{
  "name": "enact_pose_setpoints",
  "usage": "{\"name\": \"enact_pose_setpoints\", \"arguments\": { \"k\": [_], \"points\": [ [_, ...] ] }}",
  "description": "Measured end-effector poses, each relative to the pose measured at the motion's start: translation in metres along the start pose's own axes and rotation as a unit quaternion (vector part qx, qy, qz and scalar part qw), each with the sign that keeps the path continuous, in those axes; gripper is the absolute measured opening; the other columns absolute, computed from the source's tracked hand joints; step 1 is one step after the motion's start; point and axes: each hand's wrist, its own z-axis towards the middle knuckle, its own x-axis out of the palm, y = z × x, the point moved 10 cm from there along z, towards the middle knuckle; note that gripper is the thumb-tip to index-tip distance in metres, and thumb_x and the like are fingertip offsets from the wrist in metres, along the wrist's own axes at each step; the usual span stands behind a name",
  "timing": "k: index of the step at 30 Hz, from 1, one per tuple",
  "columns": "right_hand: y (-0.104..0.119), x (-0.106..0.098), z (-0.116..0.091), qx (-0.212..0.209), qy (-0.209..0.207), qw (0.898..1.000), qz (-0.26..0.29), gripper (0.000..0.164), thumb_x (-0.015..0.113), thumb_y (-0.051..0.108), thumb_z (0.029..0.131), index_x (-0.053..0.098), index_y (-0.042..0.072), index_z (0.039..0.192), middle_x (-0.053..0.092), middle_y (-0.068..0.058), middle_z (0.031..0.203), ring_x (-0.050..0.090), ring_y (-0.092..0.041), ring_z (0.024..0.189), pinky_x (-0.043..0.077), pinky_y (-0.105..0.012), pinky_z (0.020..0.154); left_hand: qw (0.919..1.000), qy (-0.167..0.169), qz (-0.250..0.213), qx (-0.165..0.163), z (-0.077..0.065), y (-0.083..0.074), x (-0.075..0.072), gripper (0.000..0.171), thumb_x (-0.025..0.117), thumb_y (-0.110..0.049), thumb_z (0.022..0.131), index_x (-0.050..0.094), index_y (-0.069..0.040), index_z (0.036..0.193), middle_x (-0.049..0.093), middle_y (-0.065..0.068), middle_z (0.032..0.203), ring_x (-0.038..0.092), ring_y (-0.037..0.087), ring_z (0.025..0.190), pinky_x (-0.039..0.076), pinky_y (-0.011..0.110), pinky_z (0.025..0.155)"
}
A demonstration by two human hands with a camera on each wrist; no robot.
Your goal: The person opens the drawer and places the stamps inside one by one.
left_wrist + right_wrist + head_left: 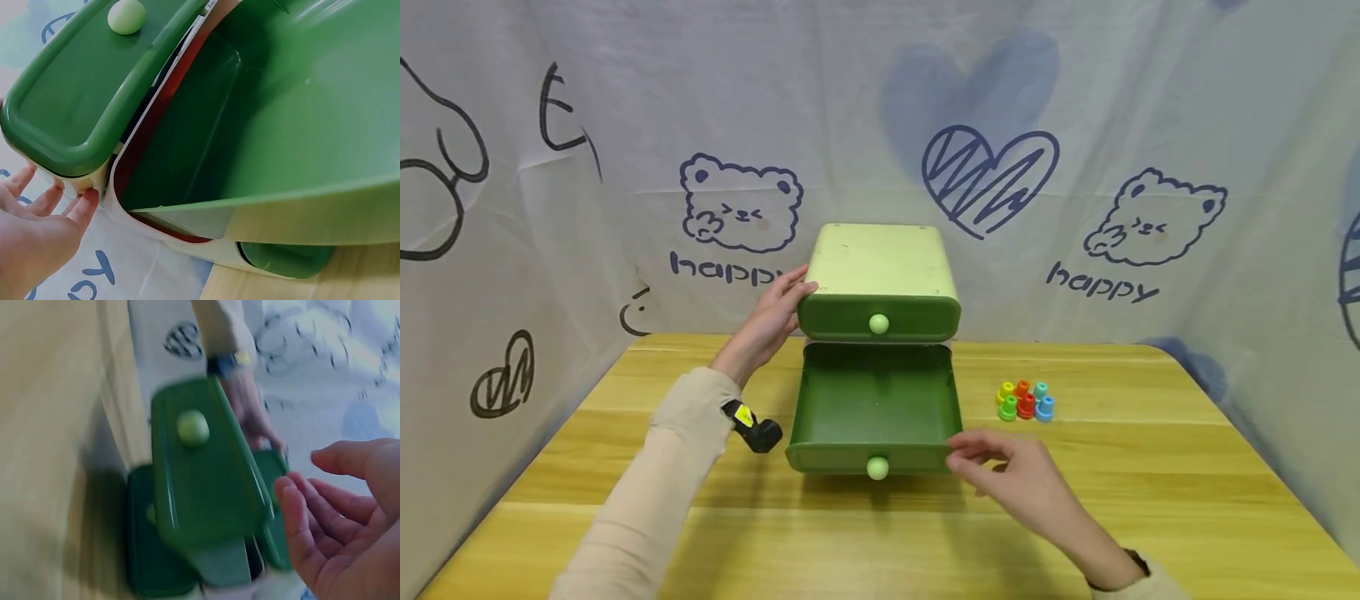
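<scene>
A small drawer cabinet with a pale yellow-green top (880,258) stands on the table. Its top drawer (838,321) is closed, while the green drawer below (876,400) is pulled far out and has nothing inside. A bottom drawer front (153,550) shows under it in the right wrist view. My left hand (767,321) rests on the cabinet's upper left side, fingertips (87,203) against the wall under the top drawer. By the pulled-out drawer's front right corner is my right hand (1018,479), thumb and fingers apart and bent a little, holding nothing.
Several small coloured plastic pegs, among them a green one (1009,408) and a blue one (1044,409), stand grouped on the wooden table (1150,450) right of the cabinet. A printed cloth (850,108) hangs behind and along both sides.
</scene>
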Motion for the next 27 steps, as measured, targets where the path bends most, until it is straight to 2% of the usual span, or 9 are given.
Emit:
{"name": "enact_pose_setpoints", "arguments": {
  "k": [3,6,11,17,19,22,25,27],
  "points": [
    [-0.014,-0.029,0.006,0.027,-0.049,0.998,0.007,0.032,0.068,0.020,0.091,0.067,-0.002,0.114,0.070,-0.010,0.100,0.065,-0.017,0.082,0.057,-0.031,0.062,1.0000,-0.007,-0.006,0.002,-0.001,0.000,0.001,0.066,0.049,-0.022,0.099,0.015,-0.008,0.155,0.017,0.014,0.157,0.029,0.027,0.139,0.032,0.038,0.111],
    [-0.031,-0.052,0.013,0.046,-0.075,0.996,0.007,0.035,0.066,0.021,0.093,0.065,-0.003,0.118,0.069,-0.013,0.105,0.064,-0.014,0.086,0.057,-0.031,0.066,0.9997,-0.014,-0.018,0.006,-0.001,0.000,0.003,0.066,0.049,-0.021,0.099,0.016,-0.008,0.154,0.017,0.014,0.157,0.028,0.026,0.140,0.032,0.036,0.111],
    [-0.057,-0.078,0.026,0.050,-0.106,0.993,-0.021,0.041,0.064,0.024,0.094,0.061,-0.005,0.123,0.067,-0.017,0.111,0.063,-0.006,0.085,0.057,-0.029,0.067,0.9992,-0.028,-0.029,0.009,-0.003,0.001,0.001,0.066,0.050,-0.021,0.098,0.018,-0.008,0.154,0.019,0.015,0.157,0.030,0.027,0.138,0.034,0.037,0.110],
    [-0.082,-0.110,0.039,0.051,-0.182,0.980,-0.061,0.035,0.062,0.017,0.095,0.062,-0.009,0.119,0.066,-0.022,0.108,0.058,0.000,0.076,0.056,-0.022,0.064,0.9989,-0.033,-0.033,0.009,-0.004,0.002,-0.001,0.066,0.050,-0.019,0.097,0.018,-0.007,0.154,0.020,0.017,0.155,0.032,0.029,0.137,0.035,0.037,0.110],
    [-0.089,-0.119,0.043,0.050,-0.196,0.976,-0.082,0.033,0.061,0.015,0.095,0.062,-0.009,0.118,0.066,-0.023,0.107,0.059,-0.002,0.075,0.055,-0.021,0.063,0.9987,-0.036,-0.035,0.011,-0.004,0.002,-0.002,0.066,0.051,-0.019,0.097,0.018,-0.007,0.154,0.021,0.017,0.155,0.032,0.028,0.138,0.035,0.036,0.109],
    [-0.098,-0.129,0.049,0.045,-0.203,0.969,-0.130,0.033,0.061,0.015,0.095,0.063,-0.009,0.118,0.066,-0.025,0.108,0.064,-0.015,0.081,0.055,-0.022,0.062,0.9986,-0.038,-0.034,0.013,-0.004,0.002,-0.002,0.066,0.051,-0.021,0.097,0.019,-0.008,0.154,0.022,0.015,0.156,0.032,0.027,0.137,0.034,0.036,0.110],
    [-0.107,-0.134,0.054,0.046,-0.201,0.964,-0.165,0.033,0.061,0.014,0.095,0.062,-0.010,0.117,0.065,-0.026,0.109,0.065,-0.032,0.090,0.057,-0.032,0.070,0.9988,-0.037,-0.029,0.016,-0.004,0.001,-0.001,0.066,0.051,-0.021,0.097,0.019,-0.008,0.154,0.021,0.015,0.156,0.032,0.027,0.137,0.034,0.036,0.110],
    [-0.114,-0.134,0.057,0.051,-0.194,0.964,-0.174,0.033,0.062,0.012,0.094,0.061,-0.012,0.116,0.064,-0.028,0.110,0.062,-0.038,0.096,0.056,-0.039,0.076,0.9988,-0.039,-0.027,0.015,-0.004,0.002,-0.001,0.066,0.051,-0.021,0.097,0.020,-0.008,0.154,0.022,0.015,0.155,0.032,0.027,0.137,0.034,0.036,0.110]
  ]
}}
